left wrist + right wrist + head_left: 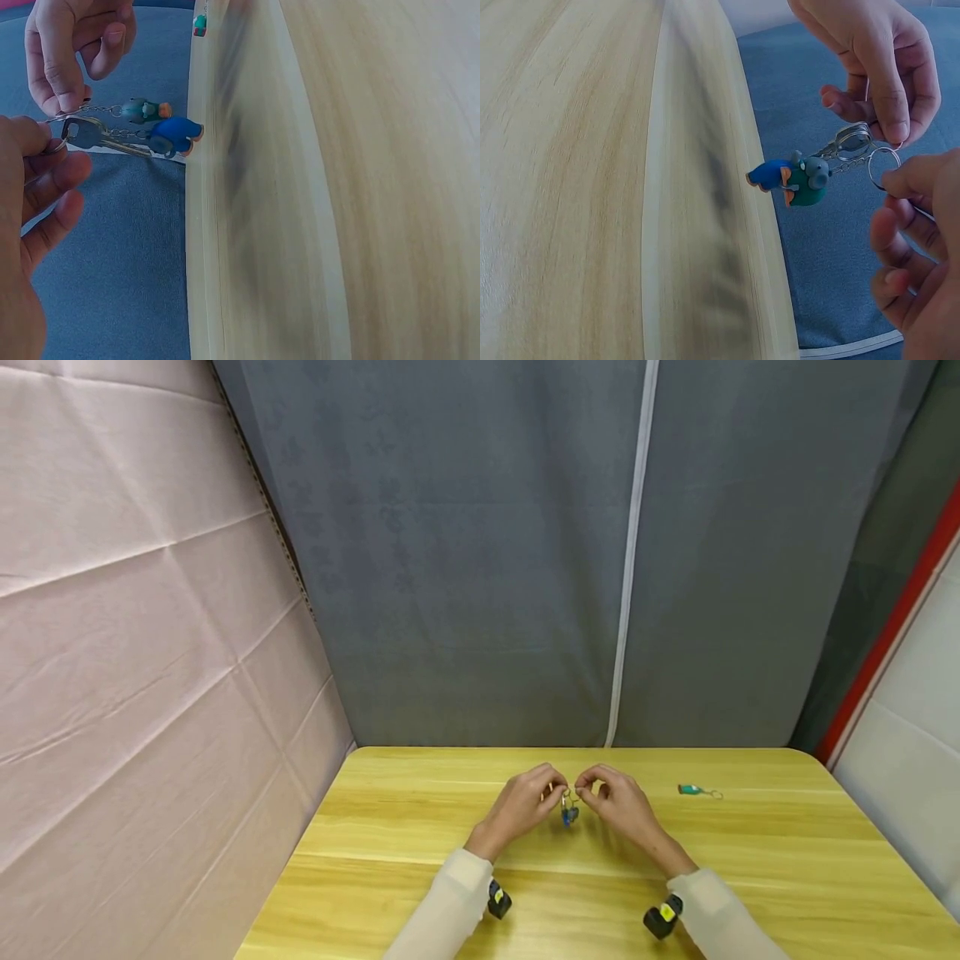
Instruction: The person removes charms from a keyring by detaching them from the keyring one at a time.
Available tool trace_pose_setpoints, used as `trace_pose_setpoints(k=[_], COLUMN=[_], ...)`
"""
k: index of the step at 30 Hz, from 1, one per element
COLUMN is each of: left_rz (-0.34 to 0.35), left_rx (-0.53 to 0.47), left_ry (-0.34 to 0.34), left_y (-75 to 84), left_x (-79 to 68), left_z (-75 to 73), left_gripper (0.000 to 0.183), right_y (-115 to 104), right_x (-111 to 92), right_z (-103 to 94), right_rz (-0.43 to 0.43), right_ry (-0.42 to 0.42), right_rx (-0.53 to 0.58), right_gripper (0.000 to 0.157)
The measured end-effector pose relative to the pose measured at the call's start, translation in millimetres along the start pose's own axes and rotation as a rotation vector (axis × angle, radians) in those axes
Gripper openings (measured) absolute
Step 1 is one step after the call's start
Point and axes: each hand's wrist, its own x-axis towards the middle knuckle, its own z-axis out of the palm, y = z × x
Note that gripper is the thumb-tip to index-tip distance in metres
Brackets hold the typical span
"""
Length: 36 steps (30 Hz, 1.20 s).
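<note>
Above the table, my left hand (521, 803) pinches a metal ring that carries several keys (86, 133) and a chain with a blue figurine (175, 136). Facing it, my right hand (621, 806) holds a key ring (871, 166) between thumb and fingertip. From that ring's chain hangs a small green figurine (808, 193) with a grey, elephant-like head. The fingertips of both hands are close together, and the two figurines dangle side by side, overlapping in the right wrist view. Part of each ring is hidden behind the fingers.
Another keychain (690, 790), with a green body and a metal ring, lies on the wooden table (405, 877) to the right of my hands. A grey curtain (465, 568) hangs behind the far edge, and pale pink cloth (150, 652) covers the left side.
</note>
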Motion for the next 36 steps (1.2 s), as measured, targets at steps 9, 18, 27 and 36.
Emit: trace_pose_setpoints(k=[9,18,27,36], left_rz=[0.009,0.008,0.007,0.011], left_rx=[-0.001,0.012,0.001,-0.001], left_ry=[-0.004,-0.011,-0.006,-0.008], left_y=[1.5,1.6,2.2,1.9], left_x=[1.0,3.7,4.4,2.6], left_z=[1.2,0.4,-0.3,0.9], left_gripper=[0.008,0.009,0.007,0.007], right_y=[-3.6,-4.7,-6.8,-0.7], right_x=[-0.2,1.6,1.4,1.0], right_z=[-0.5,0.9,2.1,0.0], right_rz=[0.008,-0.092,-0.127,-0.127], right_ry=[-0.008,0.02,0.054,0.084], right_rx=[-0.017,-0.041,-0.119,-0.119], right_gripper=[0.008,0.02,0.015,0.022])
